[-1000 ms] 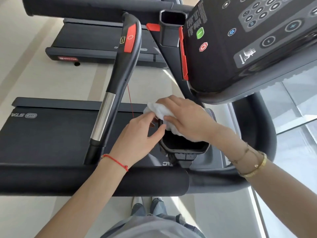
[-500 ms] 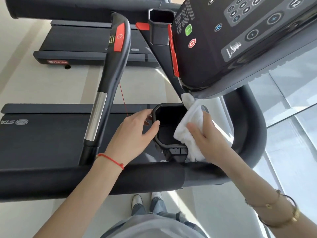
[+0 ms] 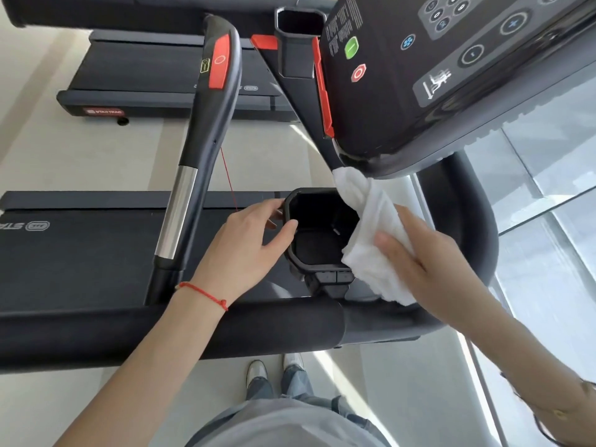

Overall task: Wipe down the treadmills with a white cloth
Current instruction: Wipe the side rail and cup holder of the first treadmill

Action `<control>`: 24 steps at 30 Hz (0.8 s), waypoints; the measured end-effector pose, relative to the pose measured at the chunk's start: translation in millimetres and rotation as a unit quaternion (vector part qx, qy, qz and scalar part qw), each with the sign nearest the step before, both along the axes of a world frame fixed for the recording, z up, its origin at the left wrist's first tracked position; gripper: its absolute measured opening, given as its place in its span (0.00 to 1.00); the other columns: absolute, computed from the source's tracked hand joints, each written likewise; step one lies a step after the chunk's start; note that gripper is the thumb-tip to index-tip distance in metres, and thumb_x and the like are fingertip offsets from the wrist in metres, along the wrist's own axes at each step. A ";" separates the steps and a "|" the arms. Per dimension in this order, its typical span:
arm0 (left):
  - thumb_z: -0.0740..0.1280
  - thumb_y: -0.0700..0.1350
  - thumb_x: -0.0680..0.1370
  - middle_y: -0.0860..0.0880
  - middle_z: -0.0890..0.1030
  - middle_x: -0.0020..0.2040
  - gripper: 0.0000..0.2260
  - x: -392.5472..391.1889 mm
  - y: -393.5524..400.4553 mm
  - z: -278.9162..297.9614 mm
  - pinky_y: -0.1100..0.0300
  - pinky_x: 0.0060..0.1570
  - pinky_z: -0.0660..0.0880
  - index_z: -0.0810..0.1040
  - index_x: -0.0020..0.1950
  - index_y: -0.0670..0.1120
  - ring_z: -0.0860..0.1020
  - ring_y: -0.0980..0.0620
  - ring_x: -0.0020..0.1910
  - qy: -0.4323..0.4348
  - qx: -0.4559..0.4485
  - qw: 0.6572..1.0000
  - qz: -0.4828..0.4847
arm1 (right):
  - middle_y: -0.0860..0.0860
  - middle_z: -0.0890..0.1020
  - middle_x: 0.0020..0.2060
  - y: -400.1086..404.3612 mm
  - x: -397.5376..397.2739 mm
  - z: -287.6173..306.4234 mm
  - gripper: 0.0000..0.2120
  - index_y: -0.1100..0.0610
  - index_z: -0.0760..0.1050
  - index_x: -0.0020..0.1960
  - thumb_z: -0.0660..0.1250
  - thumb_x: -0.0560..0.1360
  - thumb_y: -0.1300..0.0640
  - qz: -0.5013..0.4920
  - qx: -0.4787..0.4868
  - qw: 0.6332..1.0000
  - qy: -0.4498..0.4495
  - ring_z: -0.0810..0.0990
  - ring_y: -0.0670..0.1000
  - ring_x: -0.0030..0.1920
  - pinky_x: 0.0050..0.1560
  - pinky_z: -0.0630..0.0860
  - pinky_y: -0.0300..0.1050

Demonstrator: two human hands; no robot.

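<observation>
The black cup holder (image 3: 317, 253) of the near treadmill sits below the console (image 3: 435, 75). My left hand (image 3: 245, 246), with a red string on its wrist, grips the holder's left rim, thumb inside and fingers curled round the outside. My right hand (image 3: 422, 262) holds the white cloth (image 3: 371, 214) against the holder's right rim and outer wall. The cloth's upper end touches the console's lower edge and its lower end hangs below my hand.
A black handrail (image 3: 206, 124) with a red pad and a silver section rises left of the holder. A padded bar (image 3: 161, 330) crosses in front of me above the belt (image 3: 80, 253). A second treadmill (image 3: 145, 75) stands beyond. Glass panels (image 3: 548, 188) lie to the right.
My right hand took the cloth from the holder's top left rim across to its right side, then slid slightly along that wall. My left hand stayed on the left rim.
</observation>
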State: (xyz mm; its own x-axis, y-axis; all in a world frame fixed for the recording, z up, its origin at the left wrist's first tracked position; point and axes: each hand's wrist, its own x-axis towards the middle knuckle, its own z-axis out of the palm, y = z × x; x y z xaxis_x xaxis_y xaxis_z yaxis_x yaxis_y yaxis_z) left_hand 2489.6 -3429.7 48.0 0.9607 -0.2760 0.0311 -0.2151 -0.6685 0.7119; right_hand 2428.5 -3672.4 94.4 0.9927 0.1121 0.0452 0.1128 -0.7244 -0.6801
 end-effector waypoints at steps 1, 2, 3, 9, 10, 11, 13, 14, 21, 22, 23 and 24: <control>0.59 0.59 0.78 0.57 0.80 0.53 0.21 -0.6 0.0 0.3 0.58 0.57 0.77 0.75 0.67 0.52 0.78 0.61 0.52 -0.001 -0.001 1.000 -0.001 | 0.37 0.77 0.49 -1.3 -3.3 7.3 0.12 0.47 0.69 0.63 0.57 0.81 0.47 0.027 -0.008 1.000 0.002 0.76 0.37 0.51 0.48 0.67 0.27; 0.58 0.59 0.78 0.58 0.80 0.53 0.21 -1.3 0.3 0.9 0.59 0.56 0.77 0.75 0.67 0.53 0.78 0.61 0.51 -0.002 -0.005 1.000 0.000 | 0.36 0.75 0.53 -1.8 -5.4 12.9 0.15 0.47 0.67 0.66 0.56 0.81 0.45 0.062 -0.018 0.998 0.009 0.75 0.37 0.53 0.50 0.67 0.28; 0.57 0.58 0.79 0.57 0.80 0.53 0.20 -1.8 1.1 1.5 0.59 0.55 0.77 0.75 0.67 0.53 0.78 0.61 0.51 -0.002 -0.012 1.000 0.002 | 0.35 0.73 0.57 0.0 -6.3 16.7 0.17 0.46 0.65 0.68 0.55 0.81 0.43 0.102 -0.035 0.994 0.016 0.74 0.37 0.55 0.52 0.67 0.28; 0.52 0.49 0.84 0.54 0.81 0.57 0.17 -0.2 7.5 3.8 0.63 0.58 0.73 0.76 0.66 0.49 0.78 0.58 0.57 0.000 -0.052 0.998 0.039 | 0.44 0.76 0.61 49.6 3.0 8.8 0.29 0.51 0.68 0.69 0.40 0.80 0.38 0.235 -0.294 0.926 -0.015 0.74 0.46 0.60 0.64 0.65 0.43; 0.52 0.48 0.84 0.54 0.82 0.55 0.16 0.3 8.2 4.5 0.62 0.57 0.74 0.76 0.65 0.48 0.79 0.58 0.56 -0.003 -0.056 0.997 0.046 | 0.43 0.76 0.59 57.0 6.7 5.2 0.31 0.50 0.68 0.68 0.37 0.79 0.37 0.222 -0.321 0.921 -0.012 0.75 0.46 0.58 0.61 0.66 0.43; 0.53 0.47 0.84 0.54 0.82 0.54 0.16 0.4 8.7 4.9 0.62 0.56 0.74 0.77 0.64 0.47 0.79 0.57 0.55 -0.007 -0.058 0.997 0.051 | 0.43 0.76 0.57 61.2 9.3 2.3 0.31 0.49 0.68 0.67 0.36 0.78 0.37 0.211 -0.324 0.922 -0.011 0.75 0.46 0.56 0.58 0.68 0.43; 0.54 0.47 0.84 0.54 0.82 0.52 0.15 0.2 8.7 5.3 0.64 0.54 0.74 0.78 0.63 0.47 0.80 0.58 0.53 -0.013 -0.060 0.997 0.056 | 0.44 0.78 0.51 57.5 10.1 -0.7 0.29 0.50 0.71 0.63 0.40 0.79 0.37 0.204 -0.293 0.934 -0.010 0.76 0.48 0.50 0.54 0.70 0.44; 0.55 0.47 0.84 0.55 0.82 0.52 0.15 -0.1 8.8 5.3 0.67 0.53 0.74 0.78 0.63 0.47 0.80 0.59 0.52 -0.015 -0.059 0.997 0.056 | 0.46 0.79 0.49 51.1 7.6 -1.4 0.26 0.51 0.74 0.62 0.45 0.80 0.38 0.208 -0.271 0.940 -0.019 0.77 0.49 0.48 0.55 0.71 0.44; 0.56 0.47 0.84 0.60 0.77 0.35 0.14 -2.5 5.8 6.3 0.76 0.37 0.66 0.79 0.62 0.48 0.74 0.67 0.35 -0.031 -0.034 0.998 0.035 | 0.48 0.81 0.48 7.8 4.9 0.5 0.16 0.55 0.79 0.57 0.59 0.81 0.47 0.221 -0.263 0.935 -0.092 0.78 0.53 0.51 0.59 0.71 0.47; 0.56 0.46 0.84 0.61 0.73 0.31 0.14 -2.7 4.6 6.7 0.76 0.35 0.65 0.80 0.61 0.47 0.73 0.67 0.34 -0.033 -0.039 0.998 0.036 | 0.49 0.81 0.46 16.3 8.4 0.2 0.17 0.55 0.79 0.55 0.57 0.81 0.46 0.218 -0.270 0.934 -0.083 0.78 0.53 0.48 0.57 0.71 0.48; 0.57 0.45 0.84 0.62 0.71 0.29 0.13 -3.0 3.7 6.9 0.75 0.34 0.65 0.80 0.60 0.46 0.73 0.66 0.32 -0.032 -0.045 0.998 0.038 | 0.49 0.80 0.43 28.2 12.3 -0.9 0.19 0.55 0.79 0.53 0.55 0.81 0.44 0.214 -0.280 0.933 -0.072 0.78 0.53 0.45 0.54 0.71 0.48; 0.57 0.45 0.84 0.61 0.71 0.29 0.13 -3.1 3.1 7.1 0.75 0.34 0.65 0.80 0.59 0.46 0.73 0.66 0.32 -0.030 -0.050 0.997 0.040 | 0.48 0.80 0.41 41.1 14.9 -2.9 0.21 0.56 0.78 0.51 0.53 0.81 0.43 0.209 -0.289 0.932 -0.061 0.77 0.53 0.42 0.51 0.72 0.49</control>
State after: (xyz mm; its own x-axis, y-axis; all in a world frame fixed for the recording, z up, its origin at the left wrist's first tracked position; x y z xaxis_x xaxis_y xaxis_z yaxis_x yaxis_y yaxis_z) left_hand 2486.4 -3426.6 55.1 0.9750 -0.1912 0.1135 -0.2088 -0.6117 0.7630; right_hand 2443.5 -3631.3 91.6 0.8481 0.5288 -0.0335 0.5185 -0.8411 -0.1539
